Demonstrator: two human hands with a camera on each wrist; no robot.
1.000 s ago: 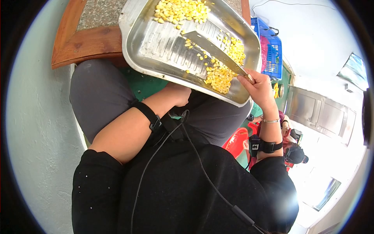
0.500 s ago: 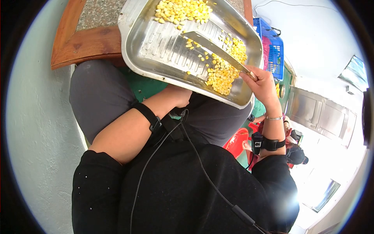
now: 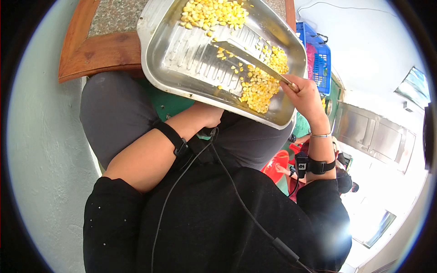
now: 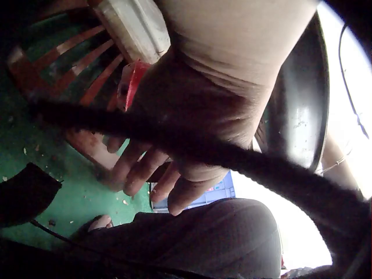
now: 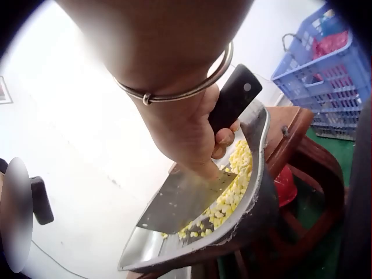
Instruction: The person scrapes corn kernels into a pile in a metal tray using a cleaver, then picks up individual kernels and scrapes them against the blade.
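My right hand [image 3: 304, 98] grips the black handle [image 5: 235, 96] of a kitchen cleaver. The cleaver's broad blade [image 5: 183, 200] slants into a metal tray [image 3: 159, 84] with a ridged bottom. Loose yellow corn kernels [image 3: 259, 91] lie along the blade at the tray's near right end. Another pile of kernels [image 3: 214, 13] sits at the far end, with a few scattered between. Below the tray's near edge, above my lap, hangs my left hand [image 3: 207, 113]. In the left wrist view its fingers [image 4: 142, 174] are loosely extended and hold nothing; a dark strap crosses in front of the palm.
The tray overlaps a wooden-edged table [image 3: 109, 50] with a speckled top. A blue plastic crate [image 3: 324, 68] stands beyond the tray at the right. Another person is near a red basin [image 3: 276, 166]. A pale wall [image 3: 45, 136] runs along my left.
The tray, cleaver and right hand have shifted very slightly to the right. The kernels look nearly the same. In the background, the other person's hand has moved over the red basin.
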